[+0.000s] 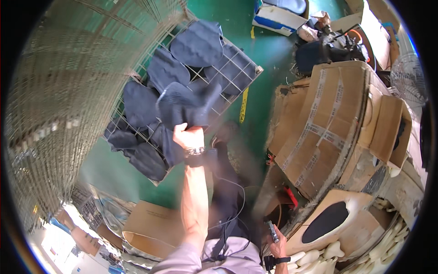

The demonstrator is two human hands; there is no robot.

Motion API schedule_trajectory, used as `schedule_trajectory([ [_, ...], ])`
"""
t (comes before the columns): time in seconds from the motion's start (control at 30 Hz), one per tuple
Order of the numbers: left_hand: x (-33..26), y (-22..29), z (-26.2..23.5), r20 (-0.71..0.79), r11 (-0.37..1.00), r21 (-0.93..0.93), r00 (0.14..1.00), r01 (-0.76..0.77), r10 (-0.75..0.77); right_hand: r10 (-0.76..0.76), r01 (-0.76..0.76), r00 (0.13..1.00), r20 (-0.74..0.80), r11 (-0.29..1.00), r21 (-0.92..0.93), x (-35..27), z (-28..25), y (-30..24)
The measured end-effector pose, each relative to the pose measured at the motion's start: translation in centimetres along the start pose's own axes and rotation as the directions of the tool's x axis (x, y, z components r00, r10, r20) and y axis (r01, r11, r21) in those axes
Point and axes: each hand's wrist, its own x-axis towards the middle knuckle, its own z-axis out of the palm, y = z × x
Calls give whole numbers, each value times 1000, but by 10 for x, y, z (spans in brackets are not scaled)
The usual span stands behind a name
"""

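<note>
Reaching forward, my left hand [188, 137] is closed on the edge of a dark grey moulded pad [180, 107]. This pad is curled up and slightly blurred, over a wire mesh rack [235, 57]. More dark grey pads [198, 43] lie spread on the rack around and beyond it. Low on the right, my right hand [277, 245] has its fingers wrapped round a small metallic hand tool [273, 232]; its exact kind I cannot make out. Beside that hand, a black oval piece [325, 222] lies on a cardboard sheet [299, 237].
Cardboard-covered bench [315, 123] to the right, with cream foam pieces [335, 251] near its front. A red-handled object [290, 197] is at the bench side. Wire mesh [59, 105] rises on the left. An open carton [150, 223] stands below; a blue-white box [278, 18] lies beyond.
</note>
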Motion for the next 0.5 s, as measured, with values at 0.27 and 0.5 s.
schedule_trajectory([
  [0.27, 112, -72, -156, -53, 997, -70, 998, 29, -32, 21, -20, 999, 30, 999, -26, 55, 35, -23],
  [0.5, 169, -133, -285, -587, 954, 287, 804, 90, 100, -12, 17, 994, 113, 999, -44, 83, 43, 0],
])
